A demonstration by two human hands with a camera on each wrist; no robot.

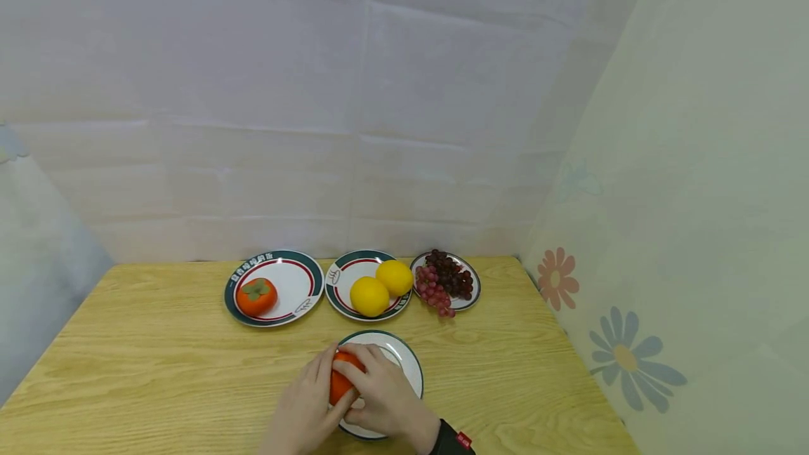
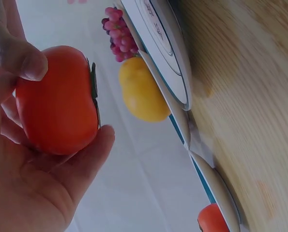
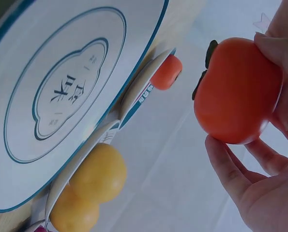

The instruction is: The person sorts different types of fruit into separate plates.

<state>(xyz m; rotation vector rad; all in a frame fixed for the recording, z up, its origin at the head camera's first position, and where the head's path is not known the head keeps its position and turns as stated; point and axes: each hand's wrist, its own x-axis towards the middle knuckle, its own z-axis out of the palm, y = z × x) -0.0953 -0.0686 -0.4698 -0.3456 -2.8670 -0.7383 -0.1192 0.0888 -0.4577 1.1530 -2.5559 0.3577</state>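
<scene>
Between them, my left hand (image 1: 302, 400) and right hand (image 1: 387, 393) hold an orange-red persimmon (image 1: 342, 386) over the front plate (image 1: 411, 364). In the left wrist view, the thumb and fingers of the left hand curve round the persimmon (image 2: 59, 104). Its green leafy top faces the table side. The right wrist view has the right hand's fingers bent against the persimmon (image 3: 238, 92) too. That white plate (image 3: 18, 63) with a green rim bears printed characters and lies just below the fruit. From above, the hands cover much of the fruit and part of the plate.
Behind stand three plates in a row. The left plate (image 1: 293, 279) holds another persimmon (image 1: 256, 298), the middle plate (image 1: 344, 265) two yellow fruits (image 1: 369, 296), and the right plate (image 1: 468, 300) red and dark grapes (image 1: 450, 276). A cloth wall (image 1: 354, 125) rises behind the wooden table (image 1: 158, 371).
</scene>
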